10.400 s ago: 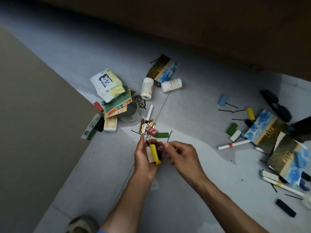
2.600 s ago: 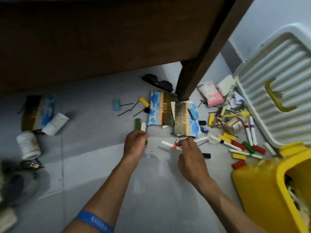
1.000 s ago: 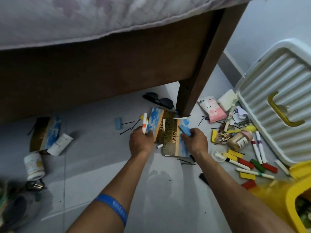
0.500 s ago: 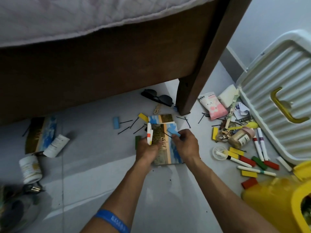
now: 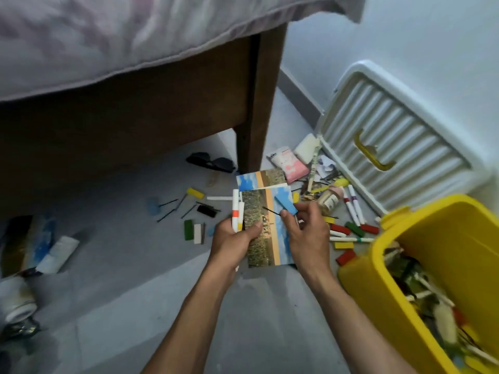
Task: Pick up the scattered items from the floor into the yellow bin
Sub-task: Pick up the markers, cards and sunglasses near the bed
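Both hands are raised above the floor (image 5: pixel 151 268) in front of the bed (image 5: pixel 135 103). The left hand (image 5: pixel 234 242) curls its fingers round two markers (image 5: pixel 236 211) and the edge of a card (image 5: pixel 266 233). The right hand (image 5: pixel 306 233) holds the card's other edge and pinches a blue block (image 5: pixel 285 204) and a pin (image 5: pixel 271 211) under the thumb. The bin (image 5: pixel 442 211) stands at right, partly filled; blocks (image 5: pixel 193 230), markers and sunglasses (image 5: pixel 210 163) lie scattered.
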### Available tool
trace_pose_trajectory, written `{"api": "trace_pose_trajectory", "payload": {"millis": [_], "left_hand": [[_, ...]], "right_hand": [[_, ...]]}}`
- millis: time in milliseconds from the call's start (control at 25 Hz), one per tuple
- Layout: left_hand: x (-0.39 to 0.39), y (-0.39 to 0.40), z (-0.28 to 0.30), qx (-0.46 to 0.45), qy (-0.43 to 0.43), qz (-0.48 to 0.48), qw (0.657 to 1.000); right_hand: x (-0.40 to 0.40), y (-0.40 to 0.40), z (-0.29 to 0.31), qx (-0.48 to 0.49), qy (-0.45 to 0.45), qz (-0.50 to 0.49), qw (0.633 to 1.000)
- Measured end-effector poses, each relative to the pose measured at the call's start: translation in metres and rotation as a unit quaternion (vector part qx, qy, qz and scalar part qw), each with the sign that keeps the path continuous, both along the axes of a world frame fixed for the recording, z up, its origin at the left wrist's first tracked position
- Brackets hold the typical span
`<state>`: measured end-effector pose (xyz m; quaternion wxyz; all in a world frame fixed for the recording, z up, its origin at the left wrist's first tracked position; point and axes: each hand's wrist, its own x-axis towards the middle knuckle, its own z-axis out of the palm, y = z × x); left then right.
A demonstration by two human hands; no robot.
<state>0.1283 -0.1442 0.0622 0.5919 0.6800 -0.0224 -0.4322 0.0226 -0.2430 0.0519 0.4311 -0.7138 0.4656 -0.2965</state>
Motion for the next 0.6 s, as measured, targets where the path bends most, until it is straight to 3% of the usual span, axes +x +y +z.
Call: {"api": "trace_pose_trajectory", "payload": {"millis": [120,200,320,400,480,600], "left_hand": [[-0.037,-0.037,0.044,-0.033,0.011,-0.084,0.996],[-0.077,-0.069,0.073,-0.047,0.026,-0.177,0.983],[-0.143,-0.112,0.103,-0.072,0.09,-0.235,0.965],[-0.175,-0.13,0.112,-0.055,0.138,-0.257,0.955],[-0.193,-0.137,0.11,-0.043,0.176,-0.299,0.937],[-0.191,-0.13,0.094,-0.057,0.163,-0.318,0.932]], "right_hand": [[-0.055,-0.019,0.049,-0.06,-0.029,-0.082,0.994],[-0.111,-0.034,0.08,-0.059,-0.067,-0.159,0.983],[-0.196,-0.047,0.108,-0.054,-0.08,-0.248,0.964],[-0.234,-0.05,0.113,-0.033,-0.031,-0.288,0.957],[-0.256,-0.053,0.11,-0.004,0.079,-0.309,0.948],[-0.251,-0.049,0.104,-0.004,0.23,-0.277,0.933]]}}
